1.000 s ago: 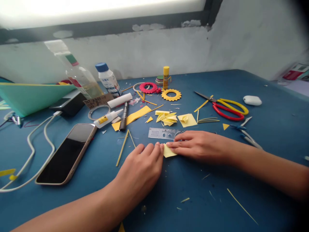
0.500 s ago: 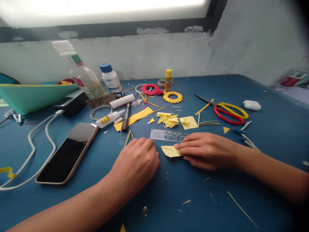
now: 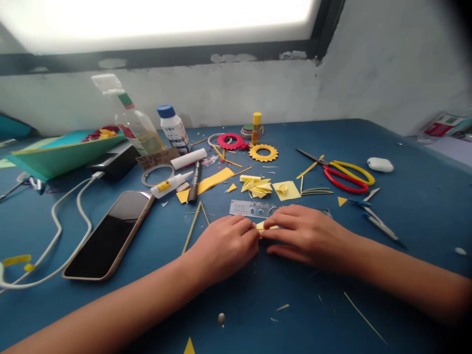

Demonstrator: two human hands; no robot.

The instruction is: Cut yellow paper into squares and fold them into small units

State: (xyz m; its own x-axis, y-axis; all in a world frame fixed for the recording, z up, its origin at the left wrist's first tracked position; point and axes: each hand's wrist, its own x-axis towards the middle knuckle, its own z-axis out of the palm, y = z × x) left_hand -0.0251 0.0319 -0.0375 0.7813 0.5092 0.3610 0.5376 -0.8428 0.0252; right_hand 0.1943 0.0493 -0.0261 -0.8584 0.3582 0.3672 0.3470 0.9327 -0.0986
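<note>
A small folded piece of pale yellow paper lies low at the desk's middle, mostly covered by fingers. My left hand is closed, its curled fingertips at the paper's left end. From the other side my right hand grips the paper, fingers together on top. Just behind both hands is a clear stencil ruler, partly hidden by the right one. Beyond it sit a heap of folded yellow paper pieces and a yellow square with a curled piece on it.
Red-and-yellow scissors and a blue-and-white compass-like tool lie right. Leftward are a phone, glue bottle, black marker and white cable. A glue stick stands behind a yellow toothed ring.
My left hand has moved right and now meets the folded yellow paper beside my right hand. Less of the paper shows. The camera view has shifted slightly.
</note>
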